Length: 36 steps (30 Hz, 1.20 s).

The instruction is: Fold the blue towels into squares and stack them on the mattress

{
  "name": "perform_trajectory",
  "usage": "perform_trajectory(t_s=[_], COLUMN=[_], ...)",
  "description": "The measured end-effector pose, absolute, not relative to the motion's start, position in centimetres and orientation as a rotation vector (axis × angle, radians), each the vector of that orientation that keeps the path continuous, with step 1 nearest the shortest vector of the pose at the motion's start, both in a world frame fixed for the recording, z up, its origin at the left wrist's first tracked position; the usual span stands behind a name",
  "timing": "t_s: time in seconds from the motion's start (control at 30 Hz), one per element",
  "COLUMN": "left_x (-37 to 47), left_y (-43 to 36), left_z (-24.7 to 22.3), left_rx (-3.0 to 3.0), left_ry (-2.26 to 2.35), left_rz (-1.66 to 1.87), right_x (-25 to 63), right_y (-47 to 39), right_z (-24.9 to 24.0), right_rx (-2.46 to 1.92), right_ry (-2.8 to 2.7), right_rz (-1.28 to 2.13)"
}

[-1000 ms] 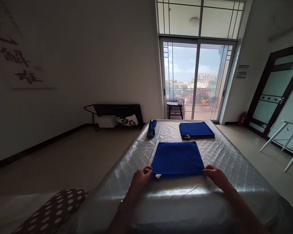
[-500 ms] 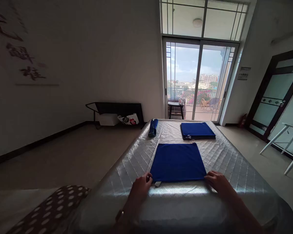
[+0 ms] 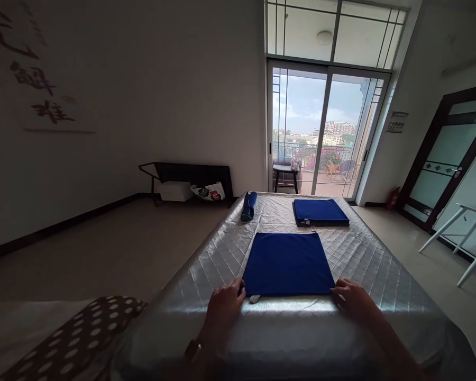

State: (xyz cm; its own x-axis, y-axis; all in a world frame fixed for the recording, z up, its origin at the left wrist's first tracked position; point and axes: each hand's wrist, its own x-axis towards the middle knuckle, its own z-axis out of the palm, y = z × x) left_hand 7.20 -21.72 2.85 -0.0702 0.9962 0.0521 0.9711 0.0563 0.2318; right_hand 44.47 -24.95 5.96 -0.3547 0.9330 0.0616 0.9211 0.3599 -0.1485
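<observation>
A flat blue cloth (image 3: 289,263) lies spread on the silvery quilted cover, with a small white tag at its near left edge. At its near left corner, my left hand (image 3: 225,302) has its fingers closed on the fabric. My right hand (image 3: 356,299) pinches the near right corner between thumb and fingers. Beyond it rests a neat stack of folded blue cloths (image 3: 320,211), with a white label on its near side. A rolled blue cloth (image 3: 248,206) sits near the far left edge of the cover.
The quilted cover (image 3: 206,267) drapes over a wide raised surface. Brown polka-dot fabric (image 3: 79,338) is at the lower left. A black bench-like frame (image 3: 194,173) stands by the wall, with a white box (image 3: 175,191) beneath. At right is a white-legged table (image 3: 474,209).
The view has shifted slightly. My left hand has turned a little at the cloth's corner, while my right hand stays at its corner. The cloth lies nearly the same.
</observation>
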Motion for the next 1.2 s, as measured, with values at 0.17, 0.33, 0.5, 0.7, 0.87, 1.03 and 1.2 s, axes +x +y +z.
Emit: perform_trajectory(t_s=[0.17, 0.33, 0.5, 0.7, 0.87, 1.03, 1.2], left_x=[9.6, 16.7, 19.6, 16.6, 13.3, 16.5, 24.2], left_y=[-20.5, -18.3, -17.6, -18.2, -18.4, -17.2, -15.1], left_z=[2.7, 1.8, -0.3, -2.2, -2.9, -0.6, 0.6], left_rx=[2.326, 2.589, 2.627, 2.645, 2.719, 2.782, 2.724], left_ry=[2.045, 1.693, 1.599, 1.493, 1.34, 1.362, 1.487], left_rz=[0.523, 0.534, 0.304, 0.198, 0.114, 0.248, 0.364], right_x=[42.6, 39.4, 38.9, 39.5, 39.3, 39.1, 39.2], right_y=[-23.1, -19.5, -18.2, -18.2, -18.2, -18.3, -18.4], right_z=[6.4, 4.3, 0.6, -0.4, -0.3, -0.1, 0.2], right_rx=[-1.883, -1.948, -2.061, -2.038, -2.039, -2.031, -2.042], right_ry=[-2.387, -2.196, -2.239, -2.216, -2.195, -2.185, -2.22], right_rz=[0.058, 0.02, 0.173, 0.219, 0.238, 0.238, 0.22])
